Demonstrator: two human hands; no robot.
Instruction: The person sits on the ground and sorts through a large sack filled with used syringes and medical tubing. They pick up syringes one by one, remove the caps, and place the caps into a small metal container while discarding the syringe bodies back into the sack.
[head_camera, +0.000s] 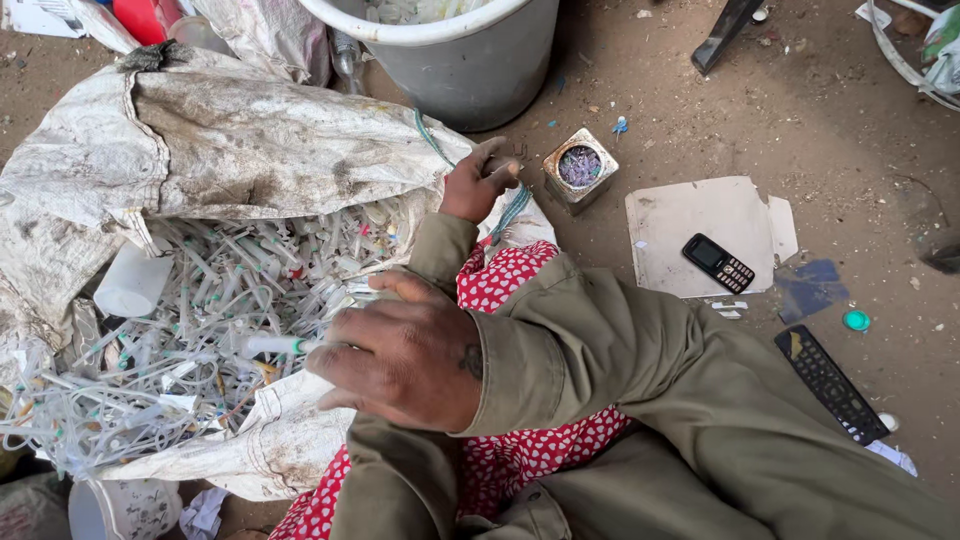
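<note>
I see a big, dirty white sack (200, 140) lying open on the dirt floor (700, 120), filling the left half of the view. Out of its mouth spills a dense heap of clear plastic tubing and syringes (200, 310). Above the sack, at the top edge of the floor, stands a grey bucket (470, 60) with a white rim.

On the right side of the floor lies a flat piece of cardboard (690, 230), and a small black keypad phone (718, 263) rests on its right part. Lower right, a black remote control (830, 385) lies on the bare dirt, well apart from the phone. Between the bucket and the cardboard sits a small square tin (580, 167) full of tiny pieces.

My right hand (400, 355) is in the middle of the view, at the lower edge of the heap. Its fingers (355, 350) are clenched around a white syringe (275, 345) with a green band, which sticks out to the left over the tubing. My left hand (478, 180) reaches farther up, at the sack's right edge just beside the tin; its fingers (490, 158) are curled on the edge of the sack, with a green cord (512, 210) running just beside them.
</note>
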